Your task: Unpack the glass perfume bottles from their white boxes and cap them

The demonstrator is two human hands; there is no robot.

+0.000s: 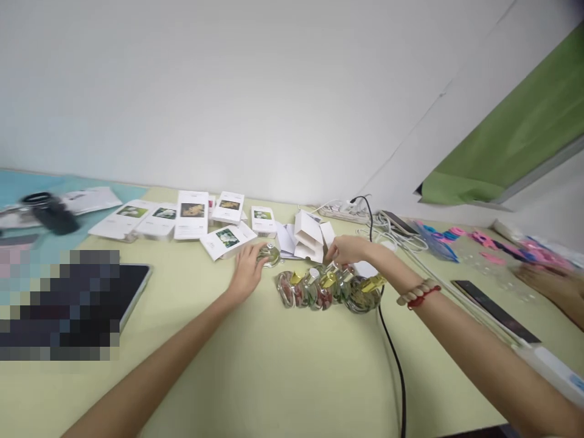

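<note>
My left hand [246, 272] is closed at the side of a small round glass bottle [270, 255], which lies on the table with a pale top and no coloured cap showing. My right hand [349, 248] reaches over the back of a row of glass bottles, its fingers pinched downward; what they hold is hidden. The row of perfume-like bottles [323, 298] leans together, with gold and silver caps and dried flowers or leaves visible inside. Just behind, an opened white carton [309, 234] lies with its flaps spread, close to my right fingertips.
White boxes with flower pictures [191, 216] line the back left. A black cable [396, 359] runs down the table beside the bottles. White cords [401, 243], a power strip [337, 213] and pink pieces [488, 240] lie right. Another person's hand [547, 281] rests at far right.
</note>
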